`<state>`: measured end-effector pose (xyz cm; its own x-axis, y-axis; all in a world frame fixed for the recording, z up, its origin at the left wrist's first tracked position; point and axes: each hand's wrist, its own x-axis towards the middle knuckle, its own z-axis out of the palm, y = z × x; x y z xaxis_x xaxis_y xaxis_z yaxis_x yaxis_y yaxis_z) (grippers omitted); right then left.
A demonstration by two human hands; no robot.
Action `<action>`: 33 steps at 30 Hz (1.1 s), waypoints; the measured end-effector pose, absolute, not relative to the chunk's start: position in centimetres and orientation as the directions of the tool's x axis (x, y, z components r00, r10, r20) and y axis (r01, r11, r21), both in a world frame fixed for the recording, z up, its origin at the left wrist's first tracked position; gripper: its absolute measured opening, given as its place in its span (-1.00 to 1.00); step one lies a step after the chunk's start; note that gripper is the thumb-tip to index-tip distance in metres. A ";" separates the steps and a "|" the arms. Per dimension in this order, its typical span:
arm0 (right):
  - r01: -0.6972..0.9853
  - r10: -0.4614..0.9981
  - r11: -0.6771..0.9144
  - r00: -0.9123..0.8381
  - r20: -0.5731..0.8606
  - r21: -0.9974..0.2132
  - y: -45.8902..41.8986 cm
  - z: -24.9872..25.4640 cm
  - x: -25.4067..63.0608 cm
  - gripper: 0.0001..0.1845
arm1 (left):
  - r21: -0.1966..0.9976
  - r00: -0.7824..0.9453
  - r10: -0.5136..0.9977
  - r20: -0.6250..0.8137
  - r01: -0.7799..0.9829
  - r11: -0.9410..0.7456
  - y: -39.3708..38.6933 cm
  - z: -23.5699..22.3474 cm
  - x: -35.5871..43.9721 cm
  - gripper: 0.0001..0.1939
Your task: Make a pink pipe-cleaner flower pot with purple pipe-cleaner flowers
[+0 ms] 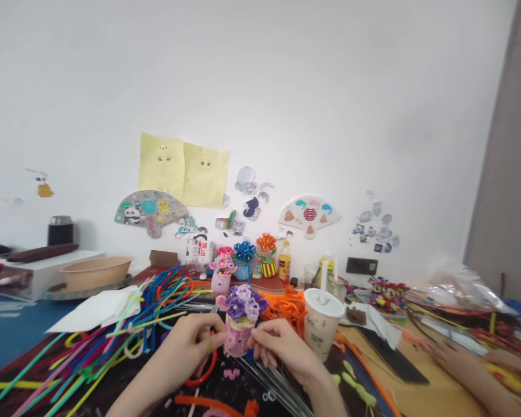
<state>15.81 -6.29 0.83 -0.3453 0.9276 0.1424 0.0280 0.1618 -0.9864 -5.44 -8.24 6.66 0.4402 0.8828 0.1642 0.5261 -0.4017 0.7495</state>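
A small pink fuzzy pot [237,337] with purple and lilac pipe-cleaner flowers [245,302] stands upright in front of me, between my hands. My left hand [202,337] is closed, fingertips pinching the pot's left side. On the other side my right hand [276,344] grips the pot's right edge with thumb and bent fingers. Part of a red ring-shaped handle [205,373] shows below my left hand. A short pink squiggle of pipe cleaner [231,374] lies on the dark mat just below the pot. Thin metal wires [271,382] run out from under my right hand.
Coloured pipe cleaners [99,353] are heaped at left. A white-lidded cup [323,324] stands close by my right hand, with orange pipe cleaners [282,307] behind. Finished flower pots [243,269] line the back. Another person's hand [455,365] is at the right.
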 end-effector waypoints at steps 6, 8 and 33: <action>-0.020 0.917 0.164 -0.366 0.160 -0.986 -6.7 1.6 15.6 -0.54 | 0.686 0.476 0.853 0.215 0.548 -0.479 -6.3 5.6 -2.8 -0.69; -0.010 0.927 0.153 -0.346 0.147 -0.988 -6.5 1.5 15.7 -0.54 | 0.704 0.479 0.856 0.197 0.538 -0.463 -5.9 5.1 -2.6 -0.69; 0.009 0.957 0.200 -0.217 0.193 -0.980 -6.7 1.3 14.3 -0.56 | 0.938 0.420 0.883 0.207 0.172 -0.302 -5.8 3.0 -3.0 -0.61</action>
